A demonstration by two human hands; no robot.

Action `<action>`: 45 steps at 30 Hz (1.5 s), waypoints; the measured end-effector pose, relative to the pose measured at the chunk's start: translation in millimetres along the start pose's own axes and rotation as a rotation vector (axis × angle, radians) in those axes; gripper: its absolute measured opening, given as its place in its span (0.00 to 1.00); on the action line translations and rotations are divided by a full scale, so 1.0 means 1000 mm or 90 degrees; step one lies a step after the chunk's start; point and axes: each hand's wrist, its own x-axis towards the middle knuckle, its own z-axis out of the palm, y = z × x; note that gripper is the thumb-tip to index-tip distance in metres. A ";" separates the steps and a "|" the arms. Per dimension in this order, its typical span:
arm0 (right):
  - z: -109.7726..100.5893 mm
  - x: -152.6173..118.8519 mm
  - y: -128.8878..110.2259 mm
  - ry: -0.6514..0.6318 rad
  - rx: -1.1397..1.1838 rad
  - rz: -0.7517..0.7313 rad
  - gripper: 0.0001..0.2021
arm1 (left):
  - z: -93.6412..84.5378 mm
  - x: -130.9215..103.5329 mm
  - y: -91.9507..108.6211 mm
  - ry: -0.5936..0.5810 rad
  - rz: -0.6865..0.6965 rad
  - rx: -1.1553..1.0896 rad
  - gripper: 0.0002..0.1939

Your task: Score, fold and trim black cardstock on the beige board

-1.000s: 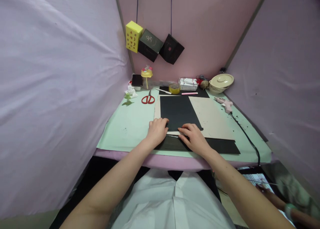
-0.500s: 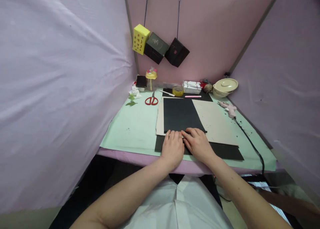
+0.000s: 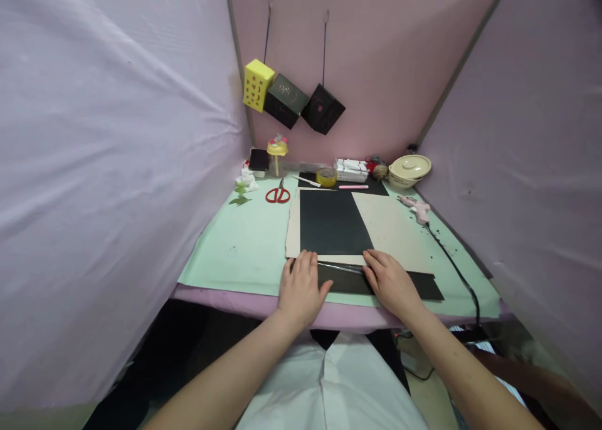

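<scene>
A: Where are we with the black sheet (image 3: 333, 223)?

B: It lies flat on the beige board (image 3: 395, 229), its near edge just beyond our fingertips. We seem to be smoothing or lining up the shiny strip (image 3: 341, 267), which runs between our hands above the dark card (image 3: 345, 283) at the table's near side.

A: And our fingers?

B: Our left hand (image 3: 303, 289) is palm down, four fingers nearly together and the thumb spread wide, over the strip's left end. Our right hand (image 3: 394, 287) has its fingers narrow, thumb and fingertips at the strip's right end, by the sheet's near right corner. We cannot tell whether they pinch it.

A: What does the next move call for?

B: Even pressure at both ends, we judge, so the strip lies straight and the sheet stays square on the board.
</scene>
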 end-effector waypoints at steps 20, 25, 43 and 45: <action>-0.001 0.036 -0.031 0.020 0.075 -0.080 0.08 | -0.002 0.037 0.000 0.025 0.155 -0.059 0.09; -0.009 0.033 -0.040 0.045 0.054 -0.112 0.10 | -0.001 0.041 -0.001 0.071 0.215 -0.065 0.05; -0.078 0.074 -0.046 0.230 -0.169 -0.162 0.15 | -0.070 0.078 -0.014 0.308 0.298 -0.019 0.16; -0.086 0.076 -0.042 0.232 -0.173 -0.181 0.18 | -0.076 0.081 -0.019 0.319 0.305 -0.005 0.19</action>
